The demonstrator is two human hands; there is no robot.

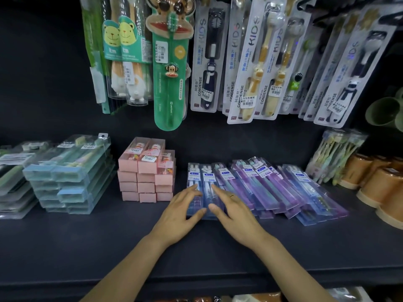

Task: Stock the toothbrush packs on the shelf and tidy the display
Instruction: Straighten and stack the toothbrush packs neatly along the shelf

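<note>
Both hands on the leftmost clear toothbrush packs (201, 188) in the row lying flat on the dark shelf (87, 243). Left hand (182, 211) w/ fingers straight & spread, fingertips resting on top of the pack, thumb against its near end; nothing gripped. Right hand (231, 205) same way, fingers flat on the neighbouring pack, thumb at the near edge, a ring (231, 196) on one finger; also not gripping. The 2 hands sit close together, thumbs nearly meeting over the packs' front edge. To the right of the hands the rest of the row, purple & blue packs (283, 188), lies fanned & overlapping, tilted at an angle, near ends uneven. Left of the hands, apart from them, a stack of pink boxes (146, 177); further left a pile of clear blue-green packs (69, 173). Far right on the shelf: tan cups (375, 184) & a clear box of small brushes (335, 158) leaning behind them. Above, kids' brushes hang in blister cards (244, 62), incl. a green monkey pack (170, 68) centre-left
</note>
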